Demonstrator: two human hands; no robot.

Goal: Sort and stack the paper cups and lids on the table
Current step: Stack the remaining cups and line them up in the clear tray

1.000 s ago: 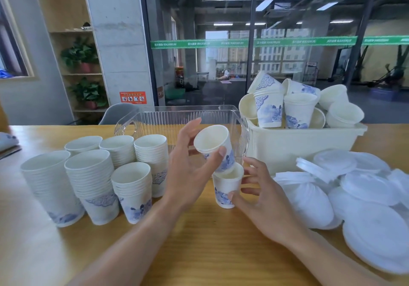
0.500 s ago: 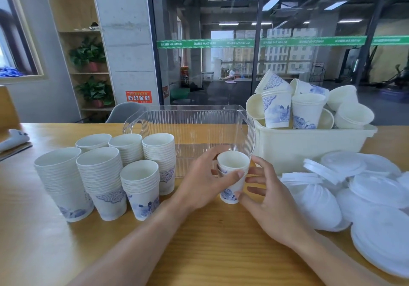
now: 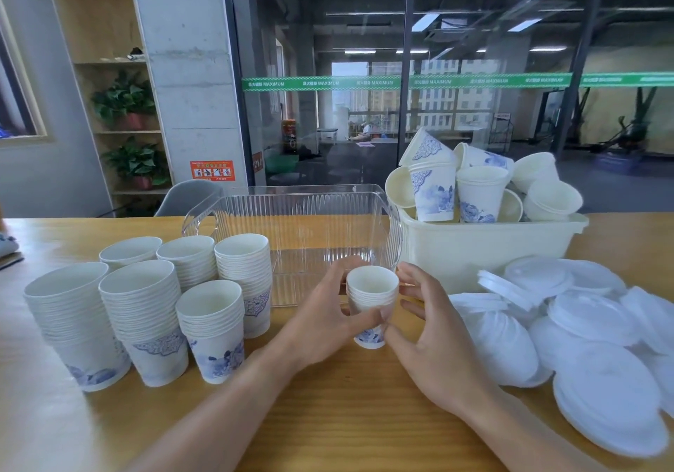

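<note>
Standing upright at centre frame on the wooden desk (image 3: 328, 417): a small stack of nested paper cups (image 3: 371, 303), blue print showing near its base. Gripping it from the left side, the left hand (image 3: 324, 322), thumb curled across the front of the stack and fingers wrapping behind. Hovering just right of it, the right hand (image 3: 434, 347), fingers loosely spread and relaxed, fingertips near the rim, contact unclear, holding nothing. Crowding the lower left of the frame, six taller cup stacks (image 3: 146, 307), packed close together. Sitting directly behind the hands, a clear ribbed plastic bin (image 3: 302, 216), closing off the space beyond. Rising at upper right of centre, a cream tub (image 3: 474, 249) piled with loose cups (image 3: 474, 187), some tilted, some on their sides. Spreading across the lower right, a heap of white plastic lids (image 3: 583, 333), overlapping, reaching close to the right wrist.
</note>
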